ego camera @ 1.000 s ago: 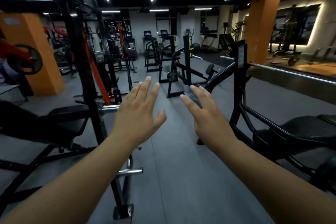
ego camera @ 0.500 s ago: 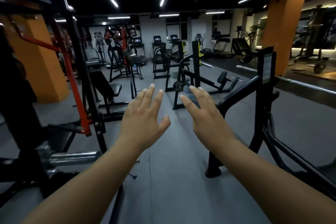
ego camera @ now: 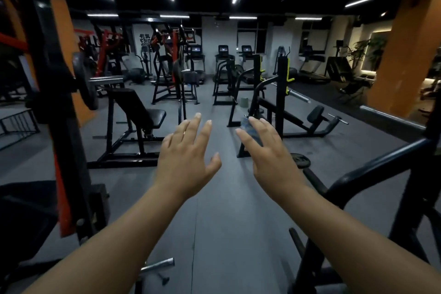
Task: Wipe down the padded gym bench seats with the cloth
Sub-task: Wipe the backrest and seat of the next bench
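Note:
My left hand (ego camera: 188, 162) is stretched out in front of me, palm down, with its fingers straight and nothing in it. Beside it, my right hand (ego camera: 274, 162) is also flat with straight fingers, and a small blue-grey cloth (ego camera: 251, 127) shows under them between thumb and forefinger. A black padded incline bench (ego camera: 143, 112) stands ahead on the left, well beyond my hands. Another black bench (ego camera: 296, 122) with a round pad sits ahead on the right. Part of a dark padded seat (ego camera: 26, 200) shows at the lower left.
A black and orange rack post (ego camera: 64, 126) with a weight plate stands close on my left. A black tubular frame (ego camera: 372, 174) curves close on my right. An aisle of grey floor (ego camera: 214, 210) runs forward between them. An orange pillar (ego camera: 405, 55) rises at the right.
The view has moved forward along the aisle: the left rack is closer and the incline bench is nearer. Both hands stay stretched out, the cloth still under the right one.

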